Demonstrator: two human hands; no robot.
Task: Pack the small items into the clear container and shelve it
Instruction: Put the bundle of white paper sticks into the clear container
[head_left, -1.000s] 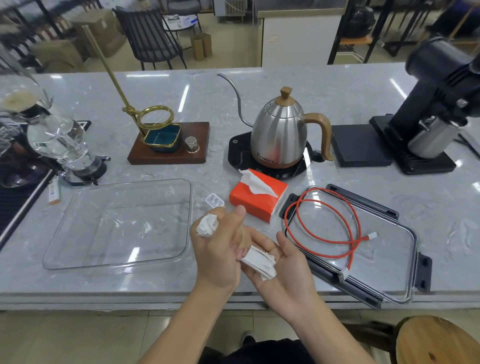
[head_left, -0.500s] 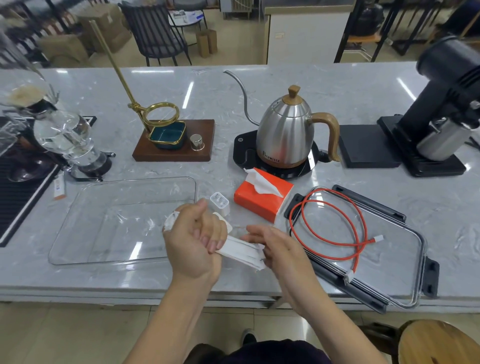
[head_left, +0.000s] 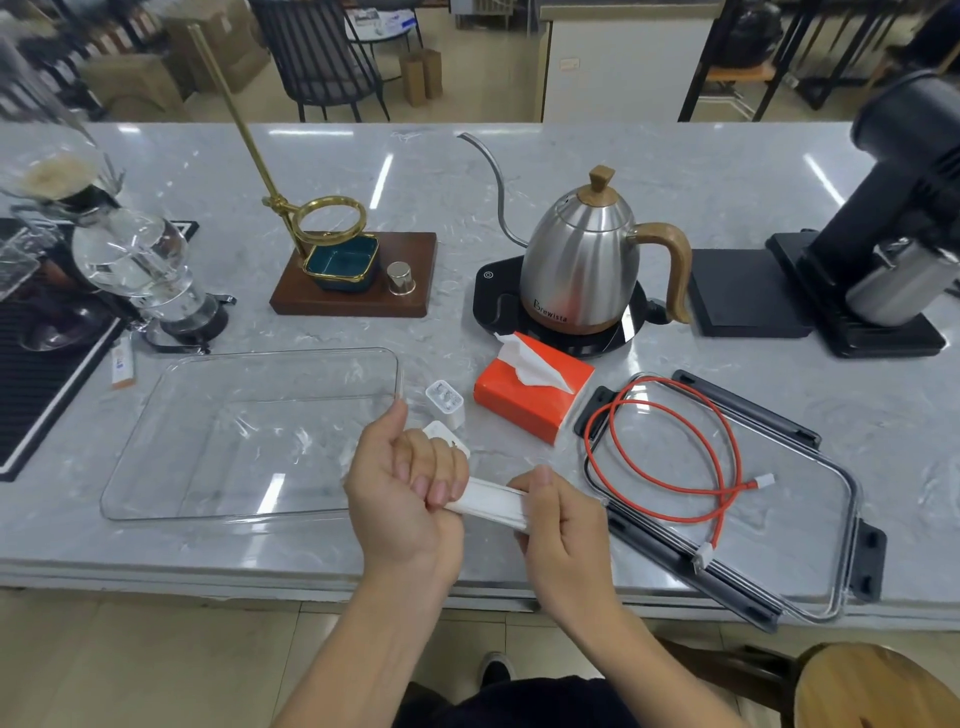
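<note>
Both my hands hold a bundled white cable (head_left: 491, 503) above the counter's front edge. My left hand (head_left: 408, 493) is fisted around one end, and my right hand (head_left: 563, 525) pinches the other. The clear container (head_left: 156, 467) lies empty on the marble counter, just left of my left hand. A white charger plug (head_left: 445, 404) stands between the container and an orange tissue pack (head_left: 524, 397). A second white item (head_left: 441, 434) peeks out behind my left hand. The clear lid (head_left: 810, 530) with dark clips lies to the right, and a coiled red cable (head_left: 670, 452) rests on it.
Behind the items stand a steel gooseneck kettle (head_left: 587, 254) on a black base, a wooden stand with a brass ring (head_left: 353, 275), a glass siphon brewer (head_left: 140, 270) at left and a black grinder (head_left: 893, 218) at right. A wooden stool (head_left: 872, 686) is at lower right.
My hands have pulled apart, stretching the white bundle into a straight strip between them. The left hand turned into a fist. The view shifted slightly; nothing else moved.
</note>
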